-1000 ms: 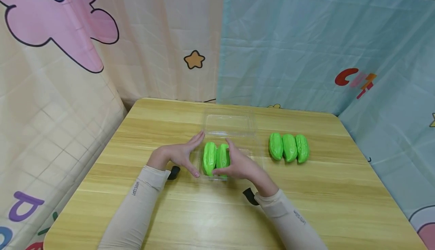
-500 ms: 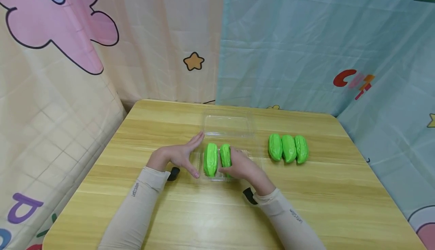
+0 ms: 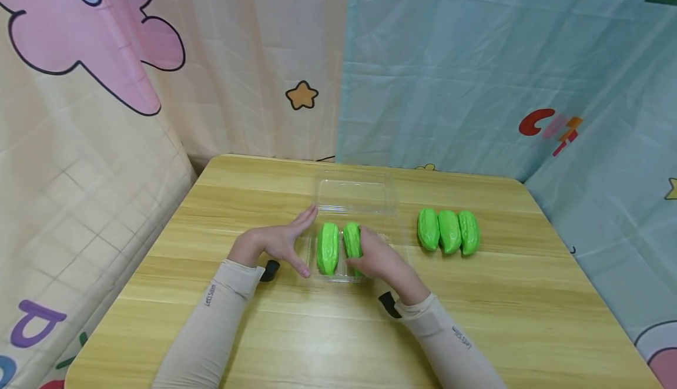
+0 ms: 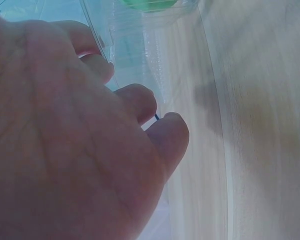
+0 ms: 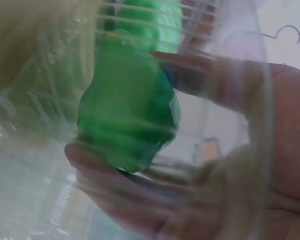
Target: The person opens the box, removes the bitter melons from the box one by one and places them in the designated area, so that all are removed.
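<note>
A clear plastic box point(image 3: 338, 279) lies with its hinged lid point(image 3: 357, 194) folded back behind it. Two green, ridged bitter gourds stand lengthwise in its left and middle part. My right hand point(image 3: 378, 257) reaches into the box and grips the right-hand gourd point(image 3: 351, 239) between thumb and fingers. In the right wrist view that gourd point(image 5: 122, 105) is seen through the box wall. The left gourd point(image 3: 328, 249) stands a small gap away from it, untouched. At the box's left side, my left hand point(image 3: 280, 242) has its thumb and fingers spread along the edge.
Three more green gourds point(image 3: 449, 231) lie side by side on the wooden table point(image 3: 296, 336), right of the box. Printed cloth curtains point(image 3: 449, 71) hang behind and beside the table. A dark strap end point(image 3: 389, 305) hangs at my right wrist.
My right hand has closed round the right gourd and drawn it slightly rightward, so a gap has opened between the two gourds. The left hand has stayed in place.
</note>
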Demonstrator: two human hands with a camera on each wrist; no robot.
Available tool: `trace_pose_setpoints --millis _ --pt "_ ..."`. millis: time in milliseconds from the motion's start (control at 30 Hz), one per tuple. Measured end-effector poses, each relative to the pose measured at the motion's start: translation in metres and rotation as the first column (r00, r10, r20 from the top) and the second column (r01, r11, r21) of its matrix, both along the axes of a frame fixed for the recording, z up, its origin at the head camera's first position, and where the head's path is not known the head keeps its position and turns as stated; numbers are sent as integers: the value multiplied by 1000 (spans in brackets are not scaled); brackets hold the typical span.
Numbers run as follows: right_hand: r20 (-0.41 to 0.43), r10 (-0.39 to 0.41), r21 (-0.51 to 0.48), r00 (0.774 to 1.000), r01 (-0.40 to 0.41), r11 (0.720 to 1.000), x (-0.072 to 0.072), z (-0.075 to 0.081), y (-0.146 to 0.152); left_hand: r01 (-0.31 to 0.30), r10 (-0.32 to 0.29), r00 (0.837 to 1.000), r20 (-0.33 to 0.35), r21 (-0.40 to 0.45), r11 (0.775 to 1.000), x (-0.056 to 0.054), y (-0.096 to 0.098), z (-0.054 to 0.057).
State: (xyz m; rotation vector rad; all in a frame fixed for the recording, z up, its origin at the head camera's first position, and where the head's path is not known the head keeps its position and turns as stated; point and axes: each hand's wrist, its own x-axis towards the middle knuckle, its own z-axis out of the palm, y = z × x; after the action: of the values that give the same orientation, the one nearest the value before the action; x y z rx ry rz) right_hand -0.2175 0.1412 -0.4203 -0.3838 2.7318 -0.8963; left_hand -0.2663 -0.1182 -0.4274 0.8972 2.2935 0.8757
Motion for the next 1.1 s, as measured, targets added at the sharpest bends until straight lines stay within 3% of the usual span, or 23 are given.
trace_pose_setpoints --millis 567,1100 --pt "-98 -104 -165 990 87 982 1 23 13 -7 7 1000 -6 -18 1000 -1 0 -1" --pt "-95 -150 -410 984 99 907 -5 35 28 -2 2 1000 -7 -10 1000 -2 -1 -3"
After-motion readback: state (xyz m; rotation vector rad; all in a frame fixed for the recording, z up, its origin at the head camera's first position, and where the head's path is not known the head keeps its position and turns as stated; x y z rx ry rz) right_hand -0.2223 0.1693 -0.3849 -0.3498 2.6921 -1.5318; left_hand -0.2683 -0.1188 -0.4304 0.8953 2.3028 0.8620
